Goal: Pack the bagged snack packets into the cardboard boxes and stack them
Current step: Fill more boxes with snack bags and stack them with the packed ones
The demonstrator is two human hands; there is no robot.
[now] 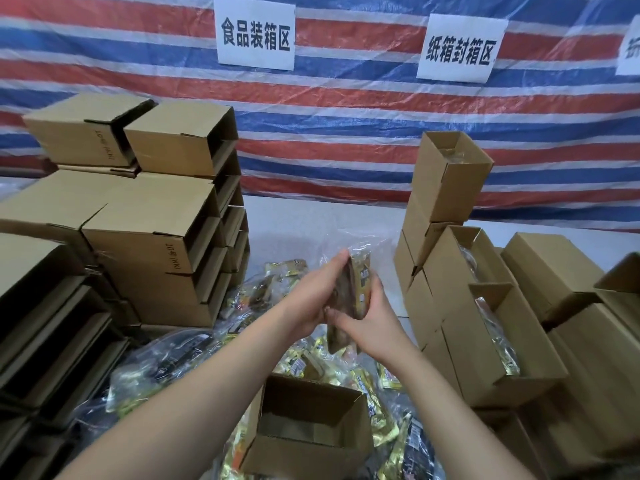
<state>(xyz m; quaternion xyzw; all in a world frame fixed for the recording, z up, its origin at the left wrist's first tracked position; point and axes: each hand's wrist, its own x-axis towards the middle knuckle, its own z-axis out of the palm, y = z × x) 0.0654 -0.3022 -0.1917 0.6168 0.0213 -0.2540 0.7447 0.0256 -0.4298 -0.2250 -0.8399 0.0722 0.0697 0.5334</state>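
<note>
A clear bag of snack packets (353, 289) is held upright in the air between both hands, above the heap. My left hand (313, 296) presses its left side with fingers reaching up along it. My right hand (369, 323) grips its lower right side, fingers curled round the edge. Below them, near the front, an open cardboard box (304, 455) stands on a pile of bagged snack packets (166, 368); its inside looks bare. Filled open boxes (498, 344) with bags inside are stacked on the right.
Stacks of open-ended cardboard boxes (162, 244) fill the left side. More boxes rise at the right, one tall box (450, 174) on top. A striped red, white and blue tarpaulin (346, 133) with paper signs hangs behind. White table surface (294, 220) shows in the middle.
</note>
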